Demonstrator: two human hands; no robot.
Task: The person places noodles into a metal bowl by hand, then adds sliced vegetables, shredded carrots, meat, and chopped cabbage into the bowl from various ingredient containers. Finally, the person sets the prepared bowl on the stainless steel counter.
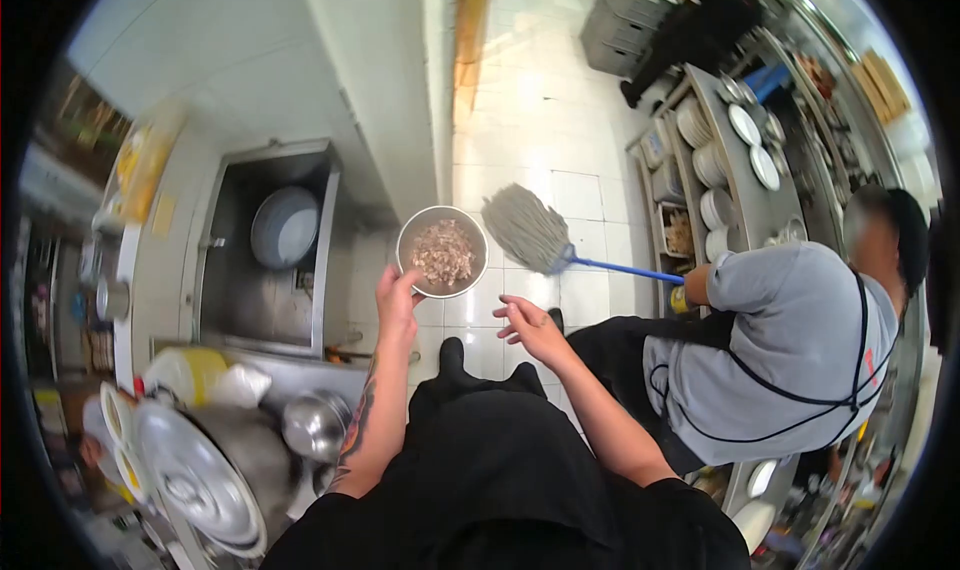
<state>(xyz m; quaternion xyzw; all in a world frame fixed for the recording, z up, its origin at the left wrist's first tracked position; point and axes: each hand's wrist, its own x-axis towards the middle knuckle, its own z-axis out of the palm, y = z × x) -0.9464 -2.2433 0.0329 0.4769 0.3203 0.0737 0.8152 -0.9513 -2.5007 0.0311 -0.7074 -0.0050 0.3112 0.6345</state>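
Observation:
My left hand (398, 298) grips the near left rim of a round metal bowl (482, 260), thumb over the edge. Chopped, pinkish-brown food that looks like meat (443, 253) fills the bottom of the bowl. To the right and slightly nearer, my right hand (530, 330) is held in the air with its fingers apart and nothing in them. It does not touch the bowl. Below both hands lie the tiled floor and my dark shoes.
A mop (530, 232) with a blue handle is on the floor to the right, beside a co-worker in a grey shirt (800, 340). At left, a metal sink (330, 220) holds a grey pot (285, 228). A large lidded pot (190, 475) stands nearer. Shelves with plates (700, 130) line the right.

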